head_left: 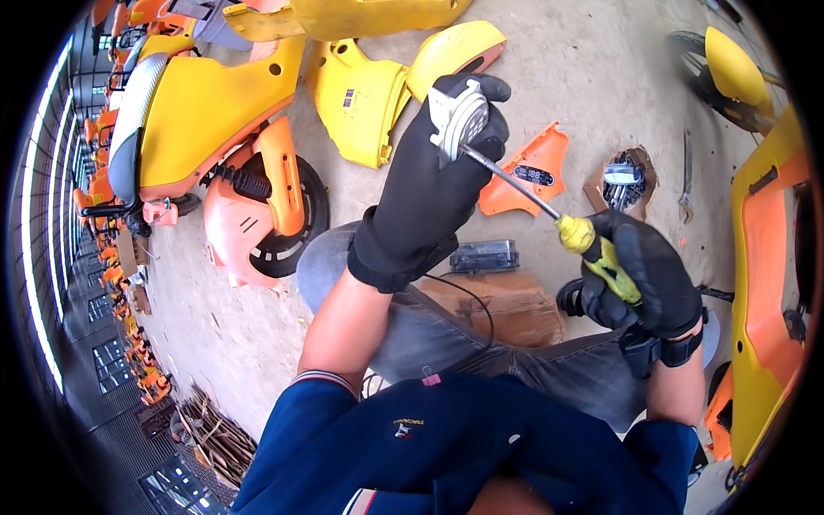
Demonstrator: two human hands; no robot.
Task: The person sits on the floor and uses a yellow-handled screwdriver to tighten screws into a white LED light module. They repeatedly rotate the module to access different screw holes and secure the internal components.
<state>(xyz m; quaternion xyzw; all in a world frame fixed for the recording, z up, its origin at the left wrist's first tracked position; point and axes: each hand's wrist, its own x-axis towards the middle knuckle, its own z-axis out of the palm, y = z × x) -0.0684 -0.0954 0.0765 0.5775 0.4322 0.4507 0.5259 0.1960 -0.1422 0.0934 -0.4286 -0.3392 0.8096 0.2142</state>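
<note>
My left hand [421,180], in a black glove, is closed around a small white-and-grey moulded part [461,116] with slots on its face. A screwdriver [515,184] slants between my hands, its metal tip against the lower edge of that part. Its yellow-green handle sits in my gloved right hand [657,270], which is closed on it. Whether a screw is under the tip is hidden. Below the shaft, on the floor, lies an orange panel [515,159] with a small dark display set in it.
Yellow body panels [356,94] lie ahead. At left stands a yellow-and-orange scooter [206,120]; another yellow-orange body [764,283] is at right. An open box of screws [631,176], a wrench [687,180], a dark plastic case [485,255] and a cardboard box [506,300] are nearby.
</note>
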